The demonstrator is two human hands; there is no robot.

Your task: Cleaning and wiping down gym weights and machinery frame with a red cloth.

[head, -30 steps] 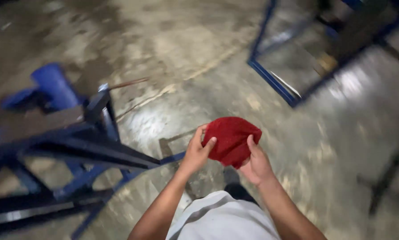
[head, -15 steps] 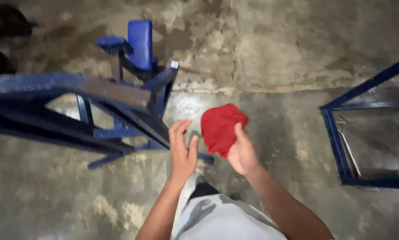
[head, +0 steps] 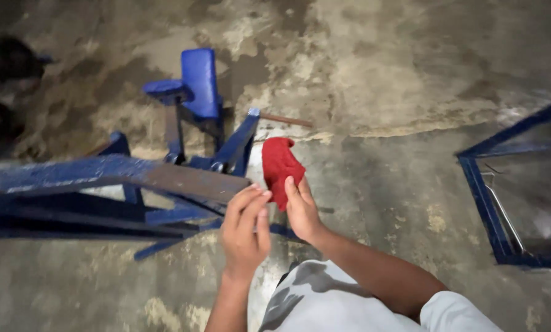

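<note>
Head view, looking down at our own hands over a stained concrete floor (head: 374, 74). Right hand (head: 301, 212) grips the lower edge of a red cloth (head: 280, 165), fingers pinched on it; the cloth stands up from the hand at frame centre, bunched and folded over at its top. Left hand (head: 246, 230) sits just left of the right one, fingers curled loosely inward, holding nothing. We cannot tell whether its fingertips touch the cloth. Both forearms come in from the bottom edge, above our white-and-grey shirt (head: 324, 301). Left half of frame: a blue metal frame (head: 103, 178), its worn top bar running from the left edge to just beside the left hand. A blue padded seat (head: 199, 80) stands behind it, upper left of centre. Right edge: a second blue frame (head: 484, 203), a thin metal rod inside.
</note>
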